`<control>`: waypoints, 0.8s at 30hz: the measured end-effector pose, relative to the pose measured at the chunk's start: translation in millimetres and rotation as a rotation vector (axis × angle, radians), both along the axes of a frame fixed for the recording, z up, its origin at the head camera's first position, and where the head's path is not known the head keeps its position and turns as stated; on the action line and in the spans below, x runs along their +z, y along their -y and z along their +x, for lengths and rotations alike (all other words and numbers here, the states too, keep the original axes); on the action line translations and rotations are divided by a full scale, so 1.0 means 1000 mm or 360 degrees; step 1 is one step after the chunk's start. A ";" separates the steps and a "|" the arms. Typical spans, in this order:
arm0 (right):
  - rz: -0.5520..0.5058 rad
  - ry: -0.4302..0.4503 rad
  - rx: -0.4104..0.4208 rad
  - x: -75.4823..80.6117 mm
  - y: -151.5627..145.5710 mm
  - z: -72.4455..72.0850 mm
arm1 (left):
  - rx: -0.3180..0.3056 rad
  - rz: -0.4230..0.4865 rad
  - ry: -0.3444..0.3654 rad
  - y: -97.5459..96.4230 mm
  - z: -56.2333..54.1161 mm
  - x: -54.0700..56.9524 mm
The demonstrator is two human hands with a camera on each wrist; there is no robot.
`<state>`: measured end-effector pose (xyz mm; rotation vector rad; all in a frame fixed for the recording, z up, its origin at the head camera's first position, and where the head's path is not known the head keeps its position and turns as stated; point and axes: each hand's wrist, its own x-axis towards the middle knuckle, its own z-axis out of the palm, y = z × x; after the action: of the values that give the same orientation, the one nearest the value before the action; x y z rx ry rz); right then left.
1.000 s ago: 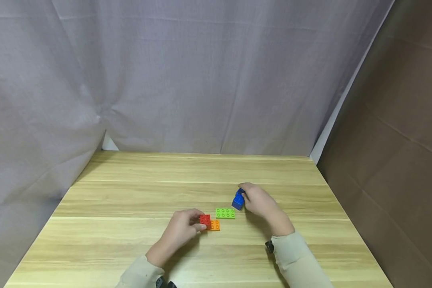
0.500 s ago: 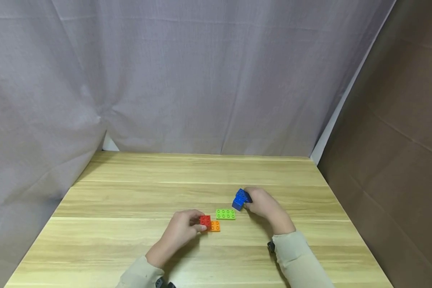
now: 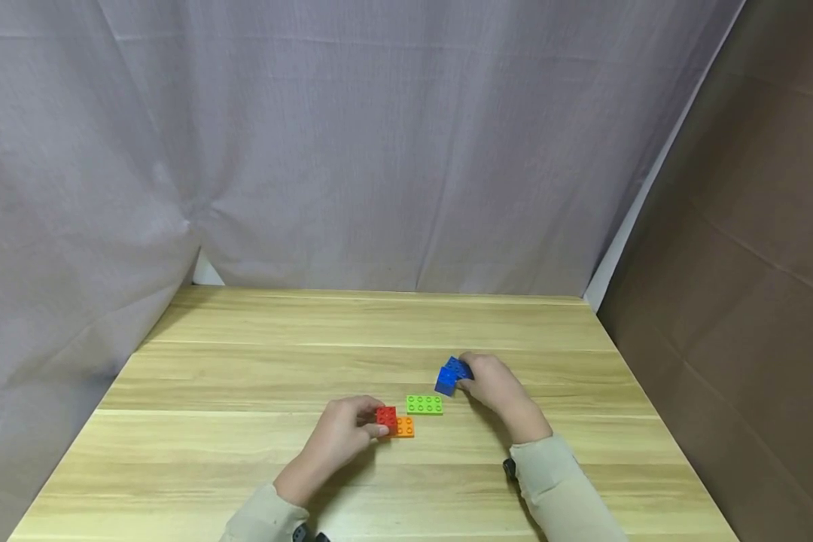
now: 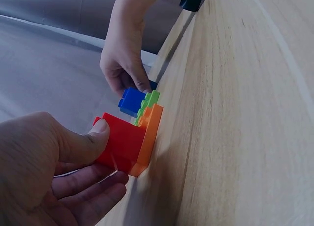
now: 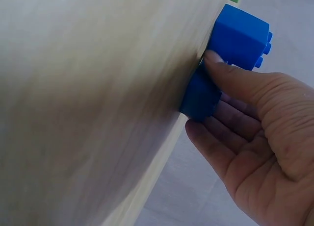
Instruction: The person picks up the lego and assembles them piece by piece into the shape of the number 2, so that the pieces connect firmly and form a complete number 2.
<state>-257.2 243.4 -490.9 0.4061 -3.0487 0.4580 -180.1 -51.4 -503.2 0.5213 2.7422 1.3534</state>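
between hands, apparently loose green brick

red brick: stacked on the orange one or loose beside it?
Stacked. The red brick sits on the orange plate, covering one end; the left hand pinches it.

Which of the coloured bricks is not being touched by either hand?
The green brick. It lies flat and alone on the table, between the red brick pinched by the left hand and the blue brick held by the right hand.

Red brick, orange plate, lime-green plate, blue bricks; pale wood-grain table.
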 end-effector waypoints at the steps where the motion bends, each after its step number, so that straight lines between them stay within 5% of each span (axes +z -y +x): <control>1: 0.0002 -0.0007 0.0003 0.000 0.000 0.000 | 0.0001 -0.0001 0.0000 0.000 0.000 0.000; 24: -0.0026 -0.0068 0.0019 0.018 0.003 0.005 | -0.0007 -0.0010 -0.0038 0.001 -0.001 -0.001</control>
<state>-252.0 240.6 -472.9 0.4282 -3.0008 0.4677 -180.9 -52.1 -504.6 0.5461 2.7616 1.3457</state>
